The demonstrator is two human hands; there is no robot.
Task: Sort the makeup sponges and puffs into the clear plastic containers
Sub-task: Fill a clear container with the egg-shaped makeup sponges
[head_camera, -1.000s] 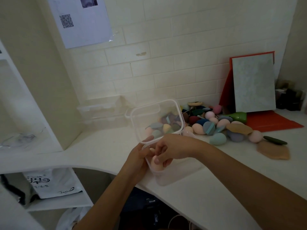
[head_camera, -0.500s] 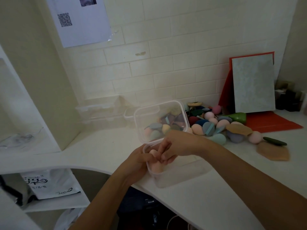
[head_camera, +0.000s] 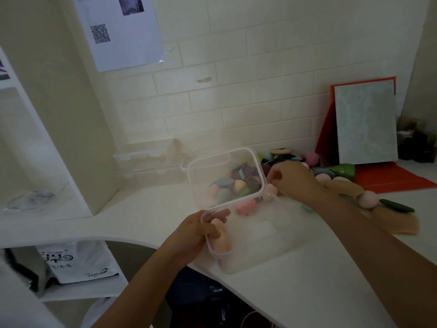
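At the near edge of the tabletop (head_camera: 307,292) sits the clear container (head_camera: 267,233), its hinged lid (head_camera: 208,171) standing open and tilted back. The left hand (head_camera: 189,230) comes up from below the table edge, forearm angled in from the lower left. Its grip is clamped on the container's near left corner: the thumb lies over the rim and the fingers curl round the wall. Just inside that corner a peach sponge (head_camera: 221,242) rests against the wall, right by the thumb. A pink sponge (head_camera: 246,207) lies further back in the container, near the lid's hinge.

Over on the other side, the right arm stretches long across the tabletop from the lower right, crossing above the container's far end. The right hand (head_camera: 293,181) is at the pile of sponges (head_camera: 322,178) behind the container, knuckles up, fingers curled down towards a small peach piece at the pile's near edge. Whether that grip has closed on anything, I cannot tell.

More of the pile shows through the clear lid. To the right lie a round pink sponge (head_camera: 367,198), a dark green puff (head_camera: 397,205) and a flat tan puff (head_camera: 399,224), touching one another.
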